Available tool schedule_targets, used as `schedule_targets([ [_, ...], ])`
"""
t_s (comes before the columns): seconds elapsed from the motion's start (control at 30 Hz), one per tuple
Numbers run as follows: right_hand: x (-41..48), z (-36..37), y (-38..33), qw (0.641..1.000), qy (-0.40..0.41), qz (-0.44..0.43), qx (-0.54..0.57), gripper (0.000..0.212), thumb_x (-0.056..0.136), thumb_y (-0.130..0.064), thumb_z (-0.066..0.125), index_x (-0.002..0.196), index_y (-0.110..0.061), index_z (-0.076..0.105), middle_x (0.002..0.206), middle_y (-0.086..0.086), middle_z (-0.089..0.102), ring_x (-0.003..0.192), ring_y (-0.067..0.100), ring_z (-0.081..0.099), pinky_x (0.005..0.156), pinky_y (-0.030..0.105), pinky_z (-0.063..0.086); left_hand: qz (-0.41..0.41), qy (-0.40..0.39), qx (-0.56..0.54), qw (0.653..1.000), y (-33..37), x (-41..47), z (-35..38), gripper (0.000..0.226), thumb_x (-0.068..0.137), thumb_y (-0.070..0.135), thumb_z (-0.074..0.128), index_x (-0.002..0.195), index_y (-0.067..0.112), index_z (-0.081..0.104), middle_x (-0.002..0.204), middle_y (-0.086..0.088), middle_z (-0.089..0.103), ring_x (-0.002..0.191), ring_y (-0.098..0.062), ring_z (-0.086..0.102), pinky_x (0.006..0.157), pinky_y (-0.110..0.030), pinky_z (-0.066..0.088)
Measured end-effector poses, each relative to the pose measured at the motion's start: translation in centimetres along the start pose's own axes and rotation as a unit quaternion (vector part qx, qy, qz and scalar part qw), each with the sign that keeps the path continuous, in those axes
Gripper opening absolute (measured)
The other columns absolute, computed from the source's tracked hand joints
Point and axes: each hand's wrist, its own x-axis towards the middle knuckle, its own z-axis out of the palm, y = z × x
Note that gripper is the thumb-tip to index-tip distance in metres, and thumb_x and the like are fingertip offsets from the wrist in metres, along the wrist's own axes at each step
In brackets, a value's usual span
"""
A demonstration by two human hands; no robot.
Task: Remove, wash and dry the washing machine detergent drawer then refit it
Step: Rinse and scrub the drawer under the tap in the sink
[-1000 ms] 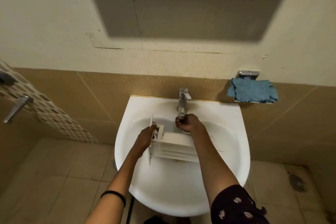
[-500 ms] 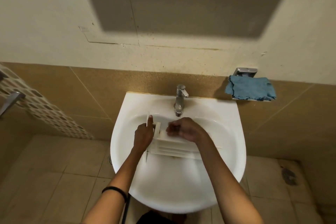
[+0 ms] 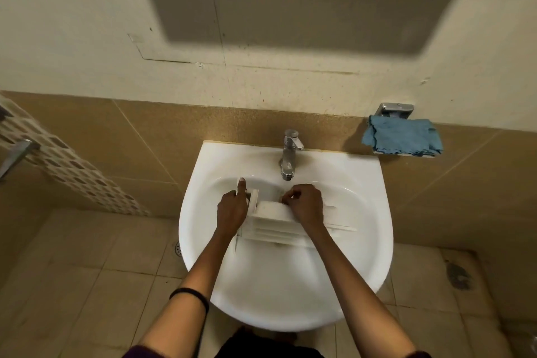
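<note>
Reaching forward over the near rim of the white sink [image 3: 279,320], both forearms converge on the basin, the left one wearing a dark wristband [image 3: 190,298]. Between them the detergent drawer [image 3: 270,229] is held low in the bowl, its long axis running crosswise from left to right, its front panel standing on edge at the left end and its ribbed side facing the person. The left hand [image 3: 232,211] holds that panel end, with the index finger [image 3: 241,184] laid straight up along the panel and the remaining fingers wrapped round the drawer's corner. The right hand [image 3: 308,206] sits on top of the body, nearer the middle, knuckles bent and fingertips apparently pinching the far upper edge. Just beyond the right hand, and slightly to its left, the spout of the tap [image 3: 288,154] hangs over the drawer's far side; no stream can be made out. As a judgement, the right hand is the nearer one to the tap lever, while the left steadies the drawer below. Farther right on the wall hangs a blue cloth [image 3: 402,139], well apart from both hands.
</note>
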Motion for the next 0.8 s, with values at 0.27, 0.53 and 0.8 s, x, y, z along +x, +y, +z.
schedule_targets([
  [0.27,-0.9,1.8,-0.7,1.0,0.001,-0.012,-0.014,0.014,0.073,-0.02,0.078,0.074,-0.006,0.073,0.075,0.004,0.071,0.068,0.012,0.059,0.059,0.016,0.038,-0.004,0.009,-0.007,1.0,0.1,-0.2,0.4,0.058,0.099,0.048,0.024,0.104,0.008,0.066,0.117,-0.016,0.062,0.108,-0.033,0.054,0.096,-0.036,0.037],
  [0.53,0.4,0.2,1.0,0.998,0.017,0.017,-0.05,0.004,0.076,-0.005,0.068,0.079,-0.004,0.072,0.083,0.009,0.072,0.079,0.019,0.065,0.069,0.022,0.043,-0.003,0.006,-0.006,1.0,0.2,-0.4,0.2,0.058,0.099,0.047,0.024,0.104,0.008,0.067,0.114,-0.015,0.063,0.105,-0.031,0.054,0.091,-0.034,0.036],
  [0.8,5.1,-1.6,0.1,0.871,-0.115,0.291,0.38,0.021,0.093,0.007,0.04,0.102,0.015,0.057,0.079,0.018,0.059,0.069,0.024,0.056,0.066,0.033,0.053,0.003,0.01,-0.014,1.0,0.1,-0.4,0.2,0.057,0.099,0.046,0.025,0.101,0.008,0.068,0.108,-0.014,0.063,0.098,-0.028,0.054,0.086,-0.03,0.035],
])
